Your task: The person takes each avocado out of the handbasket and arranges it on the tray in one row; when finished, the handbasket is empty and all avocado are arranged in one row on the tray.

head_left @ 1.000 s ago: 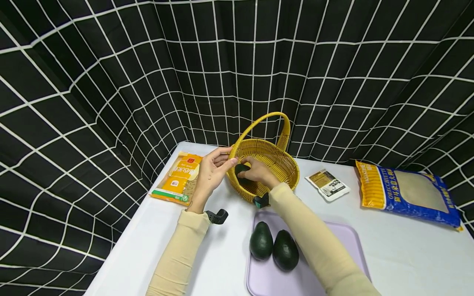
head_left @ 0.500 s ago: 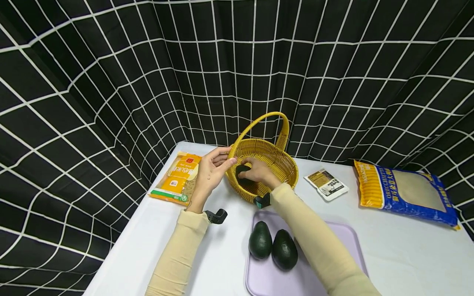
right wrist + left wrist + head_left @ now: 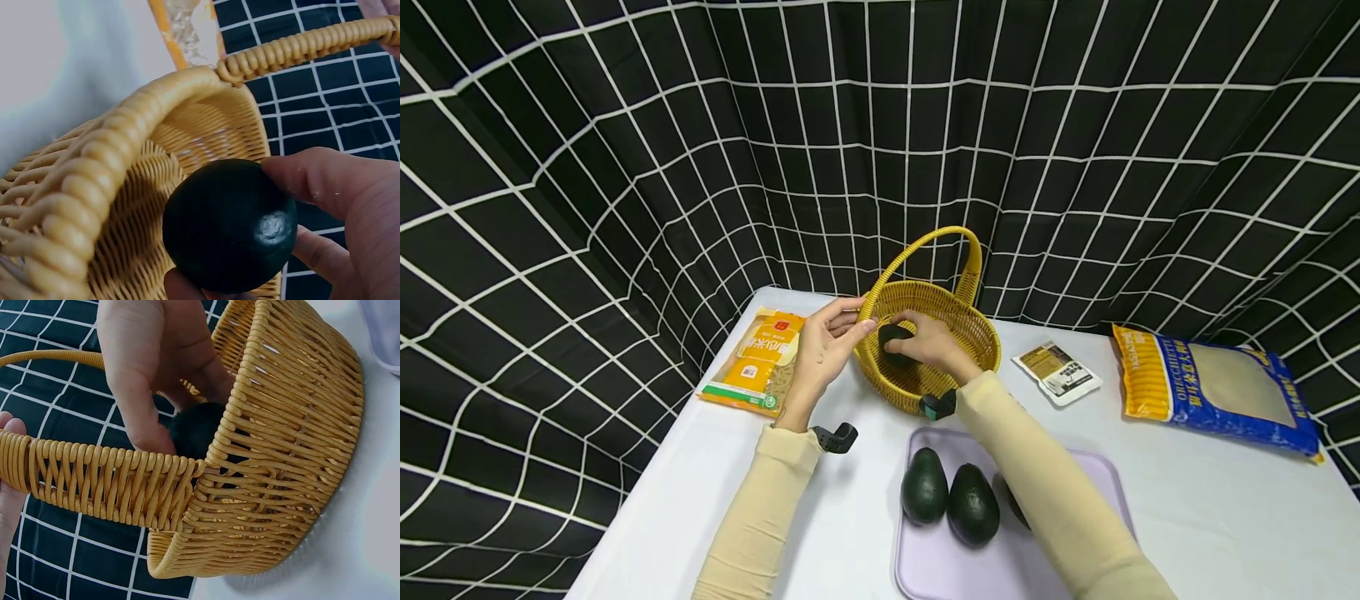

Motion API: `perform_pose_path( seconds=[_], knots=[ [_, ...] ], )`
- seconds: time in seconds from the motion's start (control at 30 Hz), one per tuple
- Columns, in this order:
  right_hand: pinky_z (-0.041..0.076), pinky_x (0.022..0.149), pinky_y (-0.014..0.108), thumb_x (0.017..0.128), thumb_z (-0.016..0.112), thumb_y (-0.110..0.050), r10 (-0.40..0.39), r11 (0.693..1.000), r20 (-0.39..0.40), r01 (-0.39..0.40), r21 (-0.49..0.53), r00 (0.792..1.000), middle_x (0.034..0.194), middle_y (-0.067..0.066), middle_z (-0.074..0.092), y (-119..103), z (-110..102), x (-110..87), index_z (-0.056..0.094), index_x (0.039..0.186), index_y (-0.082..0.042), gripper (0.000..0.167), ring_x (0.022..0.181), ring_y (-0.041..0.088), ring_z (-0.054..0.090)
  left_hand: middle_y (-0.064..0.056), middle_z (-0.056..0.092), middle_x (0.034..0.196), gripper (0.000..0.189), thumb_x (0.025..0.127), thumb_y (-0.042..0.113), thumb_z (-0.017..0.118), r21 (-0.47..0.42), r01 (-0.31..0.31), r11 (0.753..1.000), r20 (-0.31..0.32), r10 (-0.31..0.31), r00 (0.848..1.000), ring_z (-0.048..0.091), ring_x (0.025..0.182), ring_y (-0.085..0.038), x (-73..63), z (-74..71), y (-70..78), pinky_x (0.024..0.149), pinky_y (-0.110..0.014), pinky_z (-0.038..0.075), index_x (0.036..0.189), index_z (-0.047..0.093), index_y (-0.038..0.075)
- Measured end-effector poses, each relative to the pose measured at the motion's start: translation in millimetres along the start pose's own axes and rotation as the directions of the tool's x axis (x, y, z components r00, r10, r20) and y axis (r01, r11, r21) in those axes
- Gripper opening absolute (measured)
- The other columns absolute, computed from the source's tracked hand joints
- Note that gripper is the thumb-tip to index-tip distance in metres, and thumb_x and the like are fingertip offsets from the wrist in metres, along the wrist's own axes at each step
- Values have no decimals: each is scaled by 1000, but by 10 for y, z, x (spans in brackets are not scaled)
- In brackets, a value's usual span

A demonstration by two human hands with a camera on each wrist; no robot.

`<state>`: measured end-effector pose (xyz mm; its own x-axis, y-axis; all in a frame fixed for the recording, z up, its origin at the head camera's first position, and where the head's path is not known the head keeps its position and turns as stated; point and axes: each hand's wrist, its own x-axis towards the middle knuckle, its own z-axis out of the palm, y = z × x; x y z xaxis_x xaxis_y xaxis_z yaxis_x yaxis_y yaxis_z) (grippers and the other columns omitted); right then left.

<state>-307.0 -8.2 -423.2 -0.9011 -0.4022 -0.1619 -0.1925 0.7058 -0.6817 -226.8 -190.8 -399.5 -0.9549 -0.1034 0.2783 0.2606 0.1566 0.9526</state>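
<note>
My left hand (image 3: 826, 346) pinches the near-left side of the yellow wicker basket's handle (image 3: 880, 292); in the left wrist view, its fingers (image 3: 12, 428) show at the handle's edge. Inside the basket (image 3: 981, 333), at its left, my right hand (image 3: 928, 340) holds a dark green avocado (image 3: 895, 343). Thumb and fingers lie around that avocado (image 3: 228, 225) in the right wrist view. Closer to me, two avocados (image 3: 925, 487) (image 3: 973, 507) lie on the lilac tray (image 3: 925, 567). A third dark one (image 3: 1011, 500) is mostly hidden by my right sleeve.
Left of the basket lies an orange food bag (image 3: 756, 362). To its right are a small brown-and-white pouch (image 3: 1057, 372) and a blue-and-yellow orecchiette bag (image 3: 1217, 387). A black gridded cloth (image 3: 880, 125) hangs behind the white table (image 3: 820, 533).
My right hand and its avocado have shifted slightly right and up within the basket. More of the dark avocado beside my right sleeve shows. The left hand keeps its hold on the handle.
</note>
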Motion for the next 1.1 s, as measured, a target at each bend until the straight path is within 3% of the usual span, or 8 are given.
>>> perform_pose_path(
  seconds=[0.33, 0.7, 0.83, 1.0, 1.1],
  knots=[
    [50, 101, 49, 89, 72, -37, -4, 998, -26, 5, 58, 1000, 138, 15, 59, 10, -138, -101, 55, 140, -20, 56, 118, 34, 57, -18, 75, 113, 34, 92, 13, 76, -12, -12, 1000, 1, 12, 1000, 73, 100, -20, -2, 7, 9, 86, -24, 61, 124, 69, 6],
    [47, 106, 54, 90, 71, -36, 1, 989, -35, 4, 145, 999, 150, 14, 51, -9, -301, -232, 53, 143, -21, 57, 127, 36, 52, -22, 73, 114, 35, 91, 14, 77, -23, -12, 1000, 1, 12, 1000, 73, 101, -21, -3, 10, 18, 86, -24, 61, 124, 69, 6],
    [52, 99, 51, 91, 71, -36, 0, 982, -39, 7, 189, 999, 151, 14, 49, 14, -341, -280, 53, 144, -21, 58, 121, 36, 56, -20, 74, 112, 34, 91, 13, 77, -22, -19, 1000, -4, 19, 1000, 73, 100, -20, -7, 15, 25, 85, -23, 61, 123, 69, 5],
    [57, 91, 44, 90, 72, -37, 1, 974, -52, 11, 227, 999, 148, 11, 51, 47, -368, -346, 53, 144, -24, 58, 111, 32, 61, -27, 72, 114, 33, 91, 11, 76, -34, -23, 999, -7, 23, 1000, 73, 98, -17, -5, 22, 25, 84, -22, 61, 123, 69, 4],
    [59, 89, 46, 91, 72, -37, 5, 970, -55, 9, 244, 998, 142, 11, 55, 66, -379, -397, 53, 144, -25, 58, 104, 29, 62, -29, 71, 115, 32, 92, 10, 76, -41, -22, 999, -5, 21, 1000, 73, 97, -15, -7, 26, 25, 84, -22, 61, 123, 69, 3]
  ],
)
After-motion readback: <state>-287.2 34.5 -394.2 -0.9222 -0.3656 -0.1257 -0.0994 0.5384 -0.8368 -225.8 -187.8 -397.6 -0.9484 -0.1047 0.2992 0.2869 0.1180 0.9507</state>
